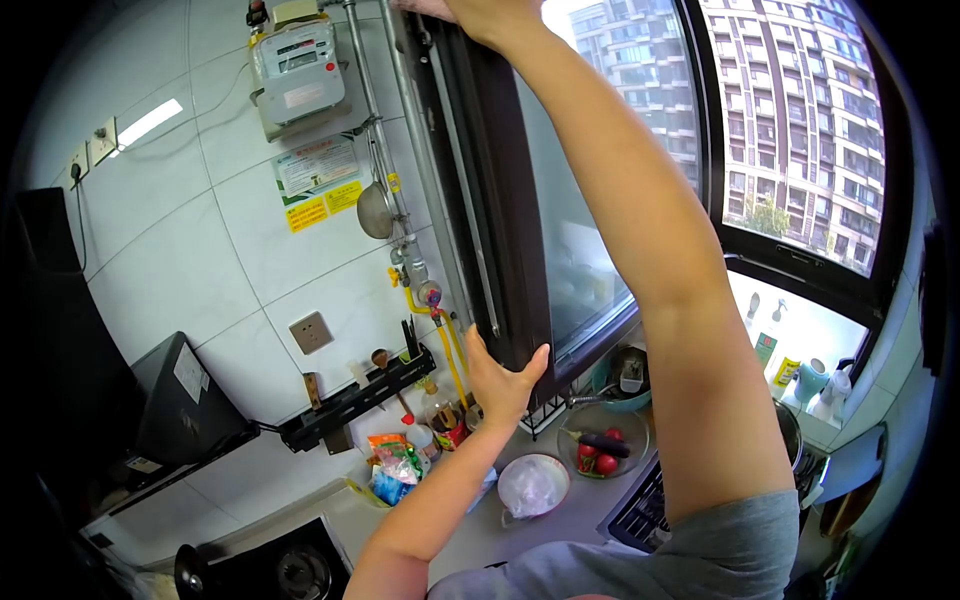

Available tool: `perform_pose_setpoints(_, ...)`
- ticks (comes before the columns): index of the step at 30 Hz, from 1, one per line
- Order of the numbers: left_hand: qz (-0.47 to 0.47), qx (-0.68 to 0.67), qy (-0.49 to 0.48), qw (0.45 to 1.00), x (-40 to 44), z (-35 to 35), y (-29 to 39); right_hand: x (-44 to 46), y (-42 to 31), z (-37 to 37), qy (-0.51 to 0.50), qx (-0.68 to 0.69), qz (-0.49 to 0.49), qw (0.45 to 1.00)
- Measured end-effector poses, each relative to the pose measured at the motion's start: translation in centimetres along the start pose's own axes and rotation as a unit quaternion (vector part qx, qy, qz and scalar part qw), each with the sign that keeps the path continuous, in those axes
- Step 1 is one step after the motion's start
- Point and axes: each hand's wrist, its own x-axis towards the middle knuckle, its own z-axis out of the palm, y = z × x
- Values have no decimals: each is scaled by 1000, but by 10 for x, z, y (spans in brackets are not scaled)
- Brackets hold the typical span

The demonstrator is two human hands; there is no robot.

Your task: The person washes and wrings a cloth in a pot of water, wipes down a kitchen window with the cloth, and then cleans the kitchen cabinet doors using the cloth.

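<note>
A dark-framed window sash stands swung inward, edge towards me, beside the tiled wall. My left hand is at its lower corner, the thumb on one side and the fingers on the other, gripping the frame. My right arm reaches up across the glass. At the top edge of the view my right hand is near the upper part of the sash; its fingers are mostly cut off, so I cannot tell its grip.
A gas meter and metal pipes run along the wall left of the sash. Below are a knife rack, a bowl with a plastic bag, a glass bowl of vegetables and a stove. Bottles stand on the right sill.
</note>
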Motion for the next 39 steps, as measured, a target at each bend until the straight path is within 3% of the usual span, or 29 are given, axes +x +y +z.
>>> perform_pose_setpoints(3, 11, 22, 16, 1000, -1, -3, 10, -41, -50, -41, 9, -85, 20, 996)
perform_pose_setpoints(5, -1, 39, 10, 999, -2, -3, 13, -97, -87, -88, -110, 26, 108, 988)
perform_pose_setpoints(7, -7, 42, 11, 999, -2, 0, 7, -161, -121, -125, -202, 19, 157, 966)
perform_pose_setpoints(9, -9, 50, 6, 999, 0, -3, 7, -216, -152, -156, -216, 52, 175, 959)
perform_pose_setpoints(12, -33, -33, -36, 998, 3, -6, 15, -230, -152, -168, -240, 81, 167, 953)
perform_pose_setpoints(17, -8, 7, -9, 1000, -3, -1, 2, -126, -80, -103, -156, 42, 106, 981)
perform_pose_setpoints(19, -16, -38, -19, 999, -1, 1, -2, -73, -54, -74, -81, 88, 91, 989)
perform_pose_setpoints(20, -49, -45, -46, 997, 0, -4, 8, -58, -41, -58, -62, 69, 75, 993)
perform_pose_setpoints(24, -12, -37, -21, 999, -6, 3, -12, -23, 8, -31, 5, 90, 50, 995)
perform_pose_setpoints(27, 11, -67, -28, 997, -2, 2, -1, -35, 50, -37, 30, 94, 132, 986)
perform_pose_setpoints(28, 5, -73, -36, 997, -1, 1, 3, -39, 66, -48, -24, 479, 215, 850)
perform_pose_setpoints(29, 5, -69, -38, 997, -1, 3, 3, -44, 82, -59, 1, 749, 340, 569)
perform_pose_setpoints(30, -11, -93, -39, 995, -1, 4, 2, -76, 131, -55, 24, 592, 360, 720)
perform_pose_setpoints(31, -27, -115, -41, 992, -2, 4, 0, -104, 146, -76, 39, 436, 321, 840)
perform_pose_setpoints(32, -20, -101, -41, 994, -3, 5, -4, -131, 160, -99, 51, 199, 299, 932)
perform_pose_setpoints(33, -19, -96, -43, 994, -6, 4, -9, -158, 174, -121, 81, -15, 297, 951)
perform_pose_setpoints(36, -18, -7, -24, 1000, -9, 4, -14, -256, 202, -181, 27, -275, 491, 826)
perform_pose_setpoints(37, -23, -47, -37, 998, -7, 4, -11, -307, 236, -193, -99, -392, 547, 733)
perform_pose_setpoints(39, -30, -86, -55, 994, -6, 4, -8, -336, 208, -222, -71, -402, 633, 658)
